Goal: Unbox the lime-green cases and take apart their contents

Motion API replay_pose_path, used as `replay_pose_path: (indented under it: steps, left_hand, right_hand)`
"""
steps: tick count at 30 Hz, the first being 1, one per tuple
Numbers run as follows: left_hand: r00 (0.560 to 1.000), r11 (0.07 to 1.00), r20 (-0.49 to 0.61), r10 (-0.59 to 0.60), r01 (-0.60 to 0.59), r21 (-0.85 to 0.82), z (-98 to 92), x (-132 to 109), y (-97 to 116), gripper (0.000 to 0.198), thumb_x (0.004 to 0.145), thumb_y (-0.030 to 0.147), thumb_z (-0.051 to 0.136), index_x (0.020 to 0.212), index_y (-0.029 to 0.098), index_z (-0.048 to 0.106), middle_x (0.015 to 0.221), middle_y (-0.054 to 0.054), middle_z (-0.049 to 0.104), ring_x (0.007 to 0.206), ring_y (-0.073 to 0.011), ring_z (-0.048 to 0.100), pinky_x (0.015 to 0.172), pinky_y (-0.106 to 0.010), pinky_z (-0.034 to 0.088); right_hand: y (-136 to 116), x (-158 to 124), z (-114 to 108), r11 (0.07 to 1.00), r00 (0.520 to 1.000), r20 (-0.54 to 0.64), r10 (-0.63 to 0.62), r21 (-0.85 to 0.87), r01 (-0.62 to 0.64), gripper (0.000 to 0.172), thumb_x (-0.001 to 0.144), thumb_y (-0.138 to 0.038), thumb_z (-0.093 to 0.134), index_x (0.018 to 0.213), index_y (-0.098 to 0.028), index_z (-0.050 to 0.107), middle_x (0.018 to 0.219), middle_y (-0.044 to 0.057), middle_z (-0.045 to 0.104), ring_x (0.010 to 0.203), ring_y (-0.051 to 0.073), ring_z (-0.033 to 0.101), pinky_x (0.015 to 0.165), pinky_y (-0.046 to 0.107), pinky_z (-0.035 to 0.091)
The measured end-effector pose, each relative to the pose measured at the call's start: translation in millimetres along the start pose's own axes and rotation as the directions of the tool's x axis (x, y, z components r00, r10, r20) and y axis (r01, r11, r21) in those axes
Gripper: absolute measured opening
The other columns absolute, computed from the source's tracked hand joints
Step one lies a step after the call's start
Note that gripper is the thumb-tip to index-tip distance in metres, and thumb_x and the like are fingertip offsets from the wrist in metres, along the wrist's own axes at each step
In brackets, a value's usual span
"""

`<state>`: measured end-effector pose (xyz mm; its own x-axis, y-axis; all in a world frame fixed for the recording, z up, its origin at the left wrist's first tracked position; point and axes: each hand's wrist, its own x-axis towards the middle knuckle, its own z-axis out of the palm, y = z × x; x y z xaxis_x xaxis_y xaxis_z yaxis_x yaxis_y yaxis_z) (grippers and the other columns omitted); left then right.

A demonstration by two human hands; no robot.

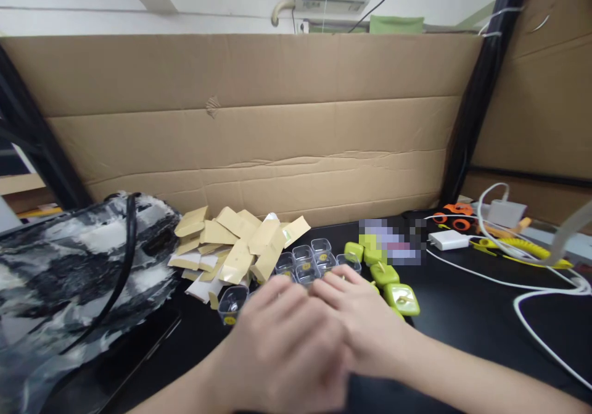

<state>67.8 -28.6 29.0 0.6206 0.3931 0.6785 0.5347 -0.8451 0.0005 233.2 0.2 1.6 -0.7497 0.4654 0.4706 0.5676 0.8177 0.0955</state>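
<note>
Clear plastic containers with yellow labels stand grouped toward the far edge of the tabletop, midway between its left and right edges. One separate container stands nearer you, to the left of your hands.

Your left hand is blurred, its fingers curled inward; whether they grip anything cannot be determined. Your right hand overlaps it, back upward, fingers bent beside the containers; its grip is also hidden.

Green square pieces lie just beyond your right hand, on the right side of the container group. Small brown cartons form a heap near the far edge, left of the containers; several show open flaps, so their opening appears done.

The visible containers stand open at the top, and none carries a green piece, so the handling appears well short of complete. The contents of the hidden containers cannot be confirmed. Toward the far right corner, note a white charger and a yellow coiled cord
</note>
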Motion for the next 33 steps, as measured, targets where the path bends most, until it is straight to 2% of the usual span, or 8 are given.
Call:
replay_pose_path:
  steps: [3, 8, 13, 16, 19, 23, 27, 33]
  left_hand:
    - [0.956, 0.983, -0.232, -0.181, 0.18, -0.027, 6.6, -17, -23, 0.014, 0.081, 0.01, 0.048, 0.073, 0.021, 0.047, 0.059, 0.005, 0.049, 0.052, -0.0099, 0.046, 0.054, -0.023, 0.038]
    - [0.854, 0.828, -0.099, -0.51, 0.456, -0.327, 34.1, -53, -22, 0.005, 0.09, 0.02, 0.045, 0.091, 0.023, 0.049, 0.068, 0.004, 0.052, 0.059, -0.009, 0.053, 0.055, -0.016, 0.043]
    - [0.492, 0.089, 0.187, -0.85, 0.484, -0.871, 34.9, -52, -7, 0.027, 0.084, 0.043, 0.06, 0.101, 0.025, 0.05, 0.074, 0.006, 0.051, 0.055, -0.0052, 0.044, 0.049, -0.014, 0.033]
    - [0.496, -0.379, 0.539, -0.68, 0.392, -0.838, 34.3, -47, -4, 0.046, 0.075, 0.058, 0.063, 0.1, 0.021, 0.055, 0.068, 0.005, 0.054, 0.049, -0.0052, 0.044, 0.048, -0.016, 0.032]
    - [0.579, -0.651, 0.745, -0.331, 0.432, -0.625, 40.4, -45, -4, 0.058, 0.071, 0.068, 0.059, 0.089, 0.013, 0.061, 0.067, -0.004, 0.062, 0.05, -0.0083, 0.052, 0.05, -0.018, 0.035]
    - [0.663, -0.671, 0.688, -0.295, 0.369, -0.643, 48.0, -48, -7, 0.042, 0.069, 0.053, 0.073, 0.086, 0.017, 0.06, 0.071, -0.002, 0.064, 0.052, -0.0073, 0.055, 0.053, -0.017, 0.04]
    - [0.604, -0.553, 0.718, -0.345, 0.487, -0.676, 48.0, -55, -9, 0.044, 0.074, 0.057, 0.066, 0.089, 0.017, 0.058, 0.074, -0.001, 0.059, 0.067, -0.0106, 0.056, 0.064, -0.022, 0.04]
    - [0.673, -0.344, 0.627, -0.393, 0.525, -0.779, 56.0, -65, -17, 0.052, 0.063, 0.053, 0.078, 0.091, 0.018, 0.051, 0.086, 0.0, 0.045, 0.072, -0.0106, 0.042, 0.062, -0.024, 0.03]
  right_hand:
    - [9, 5, 2, 0.997, 0.998, -0.007, 0.058, -0.058, -0.058, 0.013, 0.084, -0.027, 0.057, 0.077, -0.016, 0.059, 0.079, 0.006, 0.06, 0.078, 0.022, 0.052, 0.076, 0.039, 0.037]
    - [10, 6, 9, 0.997, 0.998, 0.028, 0.049, -0.058, -0.047, 0.012, 0.085, -0.011, 0.054, 0.074, -0.016, 0.057, 0.078, 0.005, 0.061, 0.075, 0.02, 0.055, 0.077, 0.038, 0.038]
    - [12, 5, -10, 0.806, 0.963, 0.064, 0.261, 0.534, -0.254, 0.013, 0.095, -0.026, 0.046, 0.087, -0.02, 0.054, 0.08, 0.0, 0.062, 0.076, 0.015, 0.058, 0.071, 0.029, 0.045]
    - [7, 3, -9, 0.379, 0.931, 0.146, 0.334, 0.884, -0.275, 0.016, 0.094, -0.034, 0.048, 0.089, -0.019, 0.052, 0.081, 0.001, 0.062, 0.076, 0.014, 0.061, 0.069, 0.026, 0.049]
    - [0, 0, -3, 0.274, 0.932, 0.152, 0.328, 0.929, -0.248, 0.017, 0.095, -0.034, 0.047, 0.092, -0.019, 0.053, 0.089, 0.004, 0.063, 0.081, 0.015, 0.061, 0.073, 0.028, 0.049]
    - [-5, -4, -5, 0.448, 0.945, 0.133, 0.297, 0.855, -0.261, 0.023, 0.088, -0.034, 0.056, 0.107, -0.021, 0.054, 0.101, 0.006, 0.062, 0.094, 0.019, 0.059, 0.081, 0.034, 0.048]
    - [-7, -3, -12, 0.66, 0.979, 0.152, 0.136, 0.723, -0.204, 0.047, 0.071, -0.028, 0.073, 0.114, -0.02, 0.056, 0.108, 0.008, 0.063, 0.098, 0.023, 0.058, 0.087, 0.037, 0.045]
    - [-5, 1, -17, 0.657, 0.974, 0.227, 0.006, 0.734, -0.175, 0.04, 0.072, -0.018, 0.068, 0.11, -0.015, 0.059, 0.112, 0.006, 0.064, 0.102, 0.018, 0.058, 0.091, 0.029, 0.043]
